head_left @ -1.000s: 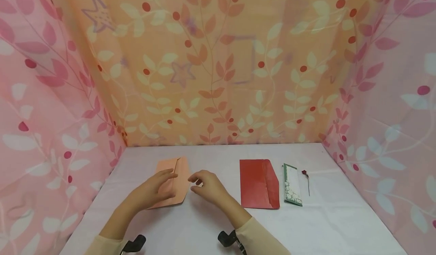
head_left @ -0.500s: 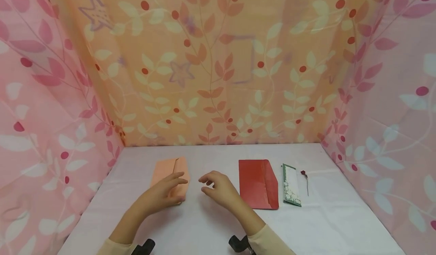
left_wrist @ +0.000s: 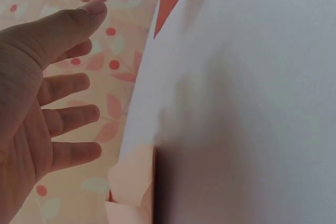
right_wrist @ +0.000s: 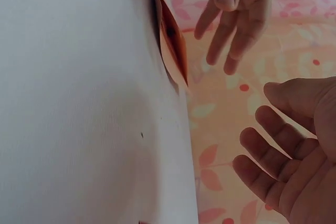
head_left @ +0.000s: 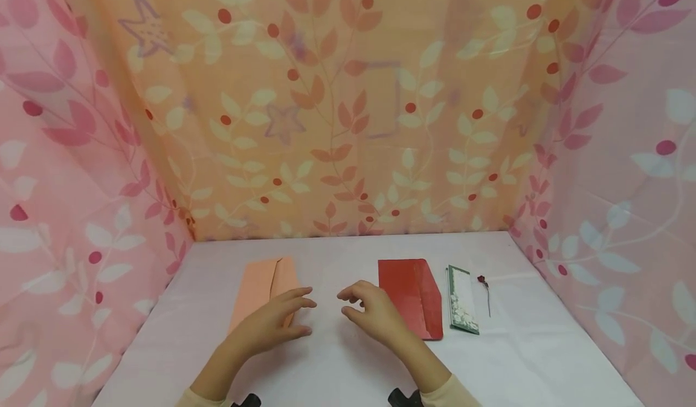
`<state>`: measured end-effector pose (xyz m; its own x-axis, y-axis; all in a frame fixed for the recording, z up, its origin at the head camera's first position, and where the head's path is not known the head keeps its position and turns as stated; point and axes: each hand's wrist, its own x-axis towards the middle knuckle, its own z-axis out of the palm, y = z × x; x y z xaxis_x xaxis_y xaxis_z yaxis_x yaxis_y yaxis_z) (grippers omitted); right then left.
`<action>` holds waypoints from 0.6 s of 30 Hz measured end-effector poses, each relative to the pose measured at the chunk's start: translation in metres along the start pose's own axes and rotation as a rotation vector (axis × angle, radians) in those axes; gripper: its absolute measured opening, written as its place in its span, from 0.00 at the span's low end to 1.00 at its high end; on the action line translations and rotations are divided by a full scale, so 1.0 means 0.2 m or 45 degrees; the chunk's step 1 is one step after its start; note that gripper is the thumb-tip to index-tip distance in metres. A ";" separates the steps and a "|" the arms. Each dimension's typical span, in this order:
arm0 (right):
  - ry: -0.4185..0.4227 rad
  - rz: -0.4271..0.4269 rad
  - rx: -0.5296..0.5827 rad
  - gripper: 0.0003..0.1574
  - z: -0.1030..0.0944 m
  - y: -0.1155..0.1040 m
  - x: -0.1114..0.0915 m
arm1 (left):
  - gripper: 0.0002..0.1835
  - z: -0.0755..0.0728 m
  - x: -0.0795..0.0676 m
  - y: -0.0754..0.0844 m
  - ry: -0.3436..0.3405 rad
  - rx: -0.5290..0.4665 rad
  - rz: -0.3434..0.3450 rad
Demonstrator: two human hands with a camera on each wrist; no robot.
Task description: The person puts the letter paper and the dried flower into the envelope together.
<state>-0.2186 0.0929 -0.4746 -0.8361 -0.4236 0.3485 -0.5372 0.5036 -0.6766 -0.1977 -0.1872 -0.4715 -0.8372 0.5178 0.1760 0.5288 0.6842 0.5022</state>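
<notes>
A peach envelope (head_left: 252, 286) lies on the left of the table, its flap side toward the right. My left hand (head_left: 274, 322) hovers over its lower right part, fingers spread and loosely bent, holding nothing. In the right wrist view, the envelope (right_wrist: 176, 51) shows a gap at its flap end. My right hand (head_left: 375, 313) is in the air across from the left one, fingers relaxed, with nothing in it. It overlaps the left edge of a red envelope (head_left: 405, 292) in the head view. The palms partly face each other, apart.
To the right of the red envelope lies a green-edged card with white flowers (head_left: 462, 304). Beside it is a small dark red rose on a thin stem (head_left: 484, 289). A white cloth covers the table (head_left: 533, 358). Leaf-patterned curtains (head_left: 348, 123) stand behind and on both sides.
Both hands have moved right, away from the peach envelope, the left from over its middle to its lower right. The envelopes, card and rose stay in place; the head view shifts slightly.
</notes>
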 end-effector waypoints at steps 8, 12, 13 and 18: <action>0.065 0.032 -0.046 0.15 -0.11 0.04 -0.07 | 0.23 0.07 0.02 -0.01 -0.027 0.008 0.034; 0.087 0.067 -0.061 0.16 -0.16 0.05 -0.11 | 0.25 0.09 0.02 -0.02 -0.042 0.017 0.037; 0.091 0.086 -0.069 0.16 -0.18 0.06 -0.13 | 0.25 0.09 0.02 -0.02 -0.044 0.019 0.035; 0.098 0.157 -0.100 0.16 -0.23 0.10 -0.18 | 0.24 0.09 0.01 -0.02 -0.053 0.010 0.026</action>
<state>-0.2038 0.1527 -0.4714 -0.9007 -0.2974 0.3167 -0.4344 0.6070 -0.6655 -0.1980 -0.1797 -0.4889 -0.8199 0.5523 0.1507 0.5467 0.6774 0.4922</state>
